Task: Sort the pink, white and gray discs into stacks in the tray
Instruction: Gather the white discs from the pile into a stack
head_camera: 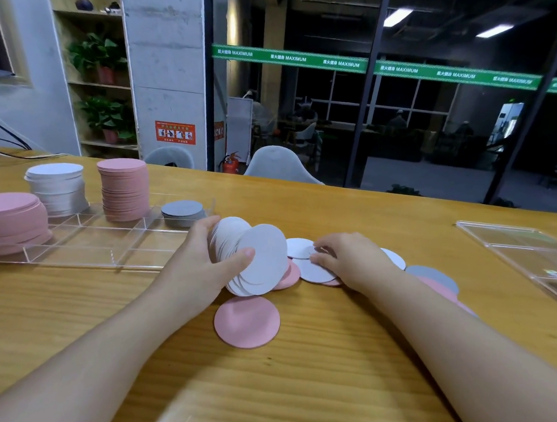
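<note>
- A fanned bundle of white discs (254,258) is gripped on edge in the left hand (205,265), thumb across the front disc and fingers curled behind, just off the near right corner of the clear tray (76,258).
- A loose white disc (314,269) on the table (316,389) is pressed under the curled fingertips of the right hand (349,258); whether it is pinched cannot be told.
- More loose discs are spread flat around the hands: a pink disc (247,321) nearer the table's front edge, and a gray disc (436,274) partly hidden by the right forearm.
- In the tray, a white stack (56,188), two pink stacks (124,188) (7,223) and a low gray stack (182,212) are already stood.
- The discs are judged thin, light and slippery against each other; a bundle is likely to fan and spill unless squeezed across its faces.
- A flat disc is best slid or lifted by its rim.
</note>
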Demonstrator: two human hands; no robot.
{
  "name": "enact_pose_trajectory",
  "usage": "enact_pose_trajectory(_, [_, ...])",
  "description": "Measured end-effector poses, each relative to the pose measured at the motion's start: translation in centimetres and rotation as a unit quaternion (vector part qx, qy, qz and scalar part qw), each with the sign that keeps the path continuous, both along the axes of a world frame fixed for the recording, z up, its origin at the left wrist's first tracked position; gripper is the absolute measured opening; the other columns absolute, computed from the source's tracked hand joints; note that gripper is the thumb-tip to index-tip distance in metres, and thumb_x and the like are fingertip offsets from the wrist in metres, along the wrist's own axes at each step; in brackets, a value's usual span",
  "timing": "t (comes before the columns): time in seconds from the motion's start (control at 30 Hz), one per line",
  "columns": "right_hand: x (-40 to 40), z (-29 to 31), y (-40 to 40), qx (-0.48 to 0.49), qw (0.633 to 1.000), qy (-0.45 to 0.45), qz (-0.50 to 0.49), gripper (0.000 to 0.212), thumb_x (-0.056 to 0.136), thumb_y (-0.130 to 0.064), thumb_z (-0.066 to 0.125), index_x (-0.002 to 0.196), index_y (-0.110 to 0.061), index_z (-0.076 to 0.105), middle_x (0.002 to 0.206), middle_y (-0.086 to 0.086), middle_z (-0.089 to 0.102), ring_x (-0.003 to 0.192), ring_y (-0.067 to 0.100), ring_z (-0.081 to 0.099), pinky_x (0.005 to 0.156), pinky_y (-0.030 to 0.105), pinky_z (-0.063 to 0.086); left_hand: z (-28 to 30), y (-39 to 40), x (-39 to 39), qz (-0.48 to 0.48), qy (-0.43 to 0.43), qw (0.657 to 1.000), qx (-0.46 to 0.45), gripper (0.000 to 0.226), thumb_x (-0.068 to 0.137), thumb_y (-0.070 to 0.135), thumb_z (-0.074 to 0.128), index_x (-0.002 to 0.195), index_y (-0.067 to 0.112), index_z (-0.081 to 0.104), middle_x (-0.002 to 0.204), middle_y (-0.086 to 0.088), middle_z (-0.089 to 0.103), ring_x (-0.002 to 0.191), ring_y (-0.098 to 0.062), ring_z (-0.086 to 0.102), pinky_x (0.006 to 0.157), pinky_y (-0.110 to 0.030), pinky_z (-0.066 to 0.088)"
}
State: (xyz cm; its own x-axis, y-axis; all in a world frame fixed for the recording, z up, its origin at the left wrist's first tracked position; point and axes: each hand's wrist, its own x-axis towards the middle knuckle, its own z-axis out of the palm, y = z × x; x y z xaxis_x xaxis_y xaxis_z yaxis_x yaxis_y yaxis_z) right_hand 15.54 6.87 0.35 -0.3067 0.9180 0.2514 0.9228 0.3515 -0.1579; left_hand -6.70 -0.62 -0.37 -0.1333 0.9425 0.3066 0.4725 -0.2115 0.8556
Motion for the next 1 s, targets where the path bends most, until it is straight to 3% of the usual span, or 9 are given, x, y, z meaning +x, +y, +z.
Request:
enact_pose_trajectory(0.1, [-0.4, 0.1, 0.1, 0.023, 0.997, -0.075, 0.009, 0.033, 0.096, -0.038, 0.044, 0.114, -0.015, 0.058, 0.110, 0.004, 0.063, 0.101, 0.025, 0.054, 0.074, 0.033, 0.040, 0.1, -0.1, 0.0, 0.000, 0.000, 1.000, -0.001, 0.073, 0.081, 0.038, 0.067, 0.141, 0.022, 0.029, 0.123, 0.010, 0.046, 0.108, -0.004, 0.044, 0.070, -0.009, 0.036])
enact_pose_trajectory(0.2, [-0.1, 0.1, 0.3, 0.012, 0.999, -0.050, 0.006, 0.034, 0.090, -0.052, 0.049, 0.109, -0.025, 0.054, 0.102, -0.001, 0.060, 0.097, 0.023, 0.053, 0.065, 0.027, 0.036, 0.1, -0.1, 0.2, -0.004, -0.007, 1.000, 0.000, 0.072, 0.081, 0.036, 0.067, 0.141, 0.021, 0.029, 0.121, 0.011, 0.047, 0.105, -0.002, 0.045, 0.067, -0.006, 0.036])
enact_pose_trajectory(0.3, [-0.2, 0.1, 0.6, 0.029, 0.999, -0.036, -0.010, 0.049, 0.084, -0.058, 0.053, 0.119, -0.024, 0.055, 0.112, -0.006, 0.063, 0.103, 0.020, 0.055, 0.074, 0.030, 0.042, 0.1, 0.0, 0.2, -0.003, -0.008, 1.000, 0.004, 0.072, 0.081, 0.037, 0.067, 0.141, 0.021, 0.030, 0.120, 0.011, 0.047, 0.107, -0.003, 0.045, 0.069, -0.007, 0.036])
enact_pose_trajectory(0.43, [-1.0, 0.8, 1.6, 0.060, 0.990, -0.132, -0.003, 0.046, 0.088, -0.057, 0.048, 0.110, -0.019, 0.061, 0.102, 0.001, 0.066, 0.095, 0.023, 0.058, 0.069, 0.032, 0.042, 0.0, -0.1, 0.1, -0.003, -0.012, 1.000, 0.005, 0.071, 0.081, 0.037, 0.067, 0.140, 0.023, 0.030, 0.117, 0.012, 0.048, 0.102, 0.000, 0.047, 0.068, -0.007, 0.036])
enact_pose_trajectory(0.57, [-1.6, 0.8, 2.0, 0.094, 0.966, -0.240, 0.024, 0.039, 0.096, -0.044, 0.040, 0.106, -0.015, 0.064, 0.097, 0.005, 0.067, 0.089, 0.026, 0.060, 0.064, 0.030, 0.041, 0.0, -0.1, 0.1, -0.004, -0.013, 1.000, 0.003, 0.072, 0.081, 0.038, 0.067, 0.140, 0.023, 0.030, 0.118, 0.012, 0.048, 0.103, -0.001, 0.046, 0.068, -0.007, 0.036])
enact_pose_trajectory(0.73, [-1.6, 1.3, 2.5, 0.050, 0.978, -0.201, 0.010, 0.057, 0.084, -0.066, 0.045, 0.102, -0.015, 0.065, 0.094, 0.002, 0.067, 0.087, 0.024, 0.060, 0.068, 0.033, 0.047, 0.1, -0.1, 0.0, -0.005, -0.008, 1.000, 0.006, 0.071, 0.081, 0.038, 0.067, 0.140, 0.023, 0.030, 0.116, 0.013, 0.047, 0.103, -0.001, 0.045, 0.067, -0.004, 0.035])
enact_pose_trajectory(0.87, [-2.1, 1.5, 2.5, 0.049, 0.983, -0.178, -0.016, 0.064, 0.077, -0.073, 0.047, 0.085, -0.012, 0.065, 0.076, 0.001, 0.062, 0.073, 0.021, 0.054, 0.053, 0.029, 0.038, 0.0, 0.0, 0.0, -0.004, -0.009, 1.000, 0.008, 0.072, 0.081, 0.038, 0.067, 0.141, 0.023, 0.030, 0.121, 0.010, 0.047, 0.108, -0.004, 0.045, 0.069, -0.007, 0.035])
enact_pose_trajectory(1.0, [-3.1, 1.7, 2.4, 0.081, 0.965, -0.248, -0.024, 0.054, 0.092, -0.055, 0.042, 0.058, -0.012, 0.042, 0.058, 0.001, 0.041, 0.051, 0.016, 0.036, 0.044, 0.027, 0.024, -0.1, -0.2, 0.1, -0.008, -0.009, 1.000, 0.009, 0.071, 0.081, 0.037, 0.067, 0.140, 0.022, 0.030, 0.121, 0.010, 0.047, 0.108, -0.005, 0.045, 0.070, -0.007, 0.035])
